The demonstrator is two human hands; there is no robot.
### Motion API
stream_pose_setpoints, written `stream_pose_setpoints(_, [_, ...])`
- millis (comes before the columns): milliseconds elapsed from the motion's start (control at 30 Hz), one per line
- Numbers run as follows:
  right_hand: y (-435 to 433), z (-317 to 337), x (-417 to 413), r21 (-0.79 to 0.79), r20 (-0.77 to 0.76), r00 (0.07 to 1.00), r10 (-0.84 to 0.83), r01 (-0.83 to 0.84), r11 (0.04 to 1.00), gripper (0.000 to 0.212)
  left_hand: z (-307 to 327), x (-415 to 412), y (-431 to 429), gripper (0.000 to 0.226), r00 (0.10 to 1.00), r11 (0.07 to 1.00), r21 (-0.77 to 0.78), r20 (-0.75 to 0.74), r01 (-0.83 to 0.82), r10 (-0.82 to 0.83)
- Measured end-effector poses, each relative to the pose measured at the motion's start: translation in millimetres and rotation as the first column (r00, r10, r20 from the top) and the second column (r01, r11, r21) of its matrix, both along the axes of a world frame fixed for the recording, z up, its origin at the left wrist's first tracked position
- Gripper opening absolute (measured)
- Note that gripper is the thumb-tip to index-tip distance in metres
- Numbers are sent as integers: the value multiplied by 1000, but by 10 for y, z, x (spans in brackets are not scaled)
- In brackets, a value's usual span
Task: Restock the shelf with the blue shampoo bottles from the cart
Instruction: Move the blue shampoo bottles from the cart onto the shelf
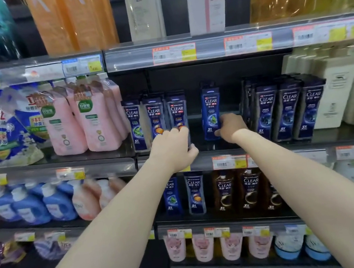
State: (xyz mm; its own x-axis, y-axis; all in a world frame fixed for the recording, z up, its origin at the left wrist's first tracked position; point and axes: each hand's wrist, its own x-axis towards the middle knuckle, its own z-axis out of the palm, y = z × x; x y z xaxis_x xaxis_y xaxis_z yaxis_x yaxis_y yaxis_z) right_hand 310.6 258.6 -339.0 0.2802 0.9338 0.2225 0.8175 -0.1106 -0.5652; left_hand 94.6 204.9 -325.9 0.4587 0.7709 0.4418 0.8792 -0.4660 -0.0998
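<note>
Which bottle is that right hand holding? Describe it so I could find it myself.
Look at the middle shelf, between the pink refill pouches and the cream bottles. In its row of CLEAR bottles, the right hand grips the blue bottle standing alone in the gap. Its neighbours stand packed in groups; this one has bare shelf on both sides.

Dark shop shelving (185, 77), stocked tier on tier.
It fills the whole view: a black back panel and grey boards, each front edge bearing a clear price rail (131, 58) with white, orange and yellow price tags (173, 53). A vertical seam at the upper rail's left end divides two bays. Pale glare lies along the rails; the recesses between boards are dim.
</note>
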Motion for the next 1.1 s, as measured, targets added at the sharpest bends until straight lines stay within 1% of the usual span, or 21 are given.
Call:
stream_pose_setpoints(167, [110,-45,33,54,39,999,33,-35,998,30,-83,-2,22,43,995,999,-49,99,-2,7])
stream_pose_setpoints(267, [153,-78,43,91,35,999,40,-43,995,30,-148,-1,2,46,995,999,-49,98,13,-8])
stream_pose_setpoints(400, [210,-105,80,106,-29,998,52,-49,993,29,-171,-19,1,45,993,998,-56,118,31,-24])
stream_pose_setpoints(600, [306,-96,108,87,-93,995,39,-31,996,37,-149,-3,6,38,989,998,-39,143,45,-39])
stream_pose_setpoints(767, [350,-90,120,60,-152,988,27,-18,998,36,-126,28,1,44,985,998,-33,166,49,-43])
stream_pose_setpoints(867, [360,-73,121,34,-197,980,28,-21,999,40,-106,38,3,48,986,998,-40,163,50,-43])
stream_pose_setpoints(1033, [379,-100,142,46,-259,965,34,-23,999,44,-121,27,-33,46,984,997,-52,168,62,-52])
stream_pose_setpoints(1100, [372,-126,146,55,-253,967,31,-18,998,43,-119,11,-39,44,983,996,-62,177,61,-49])
